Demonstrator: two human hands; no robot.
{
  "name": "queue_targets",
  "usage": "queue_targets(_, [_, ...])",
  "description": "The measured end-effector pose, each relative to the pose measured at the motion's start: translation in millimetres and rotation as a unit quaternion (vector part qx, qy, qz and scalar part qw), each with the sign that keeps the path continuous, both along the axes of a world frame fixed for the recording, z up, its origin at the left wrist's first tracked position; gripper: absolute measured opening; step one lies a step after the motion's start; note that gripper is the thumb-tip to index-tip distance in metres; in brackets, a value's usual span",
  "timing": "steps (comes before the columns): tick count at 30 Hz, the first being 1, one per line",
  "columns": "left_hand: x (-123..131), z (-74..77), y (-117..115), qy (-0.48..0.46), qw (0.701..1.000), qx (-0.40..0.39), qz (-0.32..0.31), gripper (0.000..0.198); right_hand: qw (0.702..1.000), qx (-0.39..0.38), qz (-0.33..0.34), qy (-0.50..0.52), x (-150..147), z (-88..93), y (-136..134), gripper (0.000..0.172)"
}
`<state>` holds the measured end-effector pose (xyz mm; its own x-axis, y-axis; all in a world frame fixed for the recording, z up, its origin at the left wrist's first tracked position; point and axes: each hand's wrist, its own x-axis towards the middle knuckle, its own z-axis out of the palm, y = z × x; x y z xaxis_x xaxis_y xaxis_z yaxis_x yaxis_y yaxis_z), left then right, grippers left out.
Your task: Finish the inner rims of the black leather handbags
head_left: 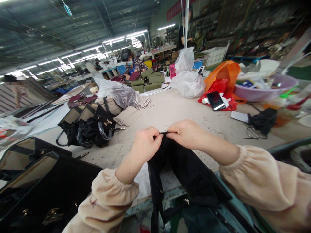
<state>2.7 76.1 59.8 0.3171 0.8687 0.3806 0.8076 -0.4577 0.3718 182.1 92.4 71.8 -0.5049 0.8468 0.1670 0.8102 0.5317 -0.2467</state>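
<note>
Both my hands pinch the top edge of a black bag (187, 174) that hangs down over the near edge of the worktable (184, 110). My left hand (145, 144) is closed on the edge at its left. My right hand (186, 133) is closed on the same edge just to the right, the fingertips of the two hands almost touching. The bag's black fabric drops toward my lap between my beige sleeves.
Black handbags (36, 187) lie at my near left, more black bags (89, 124) farther left. Cardboard pieces (128, 116), plastic bags (188, 83), a phone (215, 100), a purple basin (264, 89) and a black cloth (263, 119) lie around. A masked person (133, 64) sits across the table.
</note>
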Motion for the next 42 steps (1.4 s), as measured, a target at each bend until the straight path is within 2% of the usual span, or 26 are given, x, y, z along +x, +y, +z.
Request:
queue_targets(17, [1.1,2.5,-0.6,0.031,0.999,0.014,0.009,0.02,0.997,0.036,0.0,-0.068,-9.5,7.7,-1.5,0.03])
queue_targets(21, [-4.8,4.1,-1.7,0.001,1.0,-0.007,0.002,0.015,0.996,0.061,0.012,-0.064,-12.4,7.3,-1.3,0.026])
queue_targets(25, [-14.1,5.8,-4.9,-0.071,0.997,-0.029,-0.003,0.006,0.996,0.06,0.035,-0.048,-8.5,3.3,1.2,0.029])
queue_targets(28, [-17.7,6.6,-6.4,-0.092,0.995,-0.03,0.006,0.006,0.996,0.062,0.044,-0.041,-5.3,1.2,3.6,0.03])
queue_targets(42, [-7.8,3.3,-4.7,-0.03,0.999,0.002,0.044,0.011,0.997,0.057,0.035,-0.031,0.4,1.0,3.9,0.031])
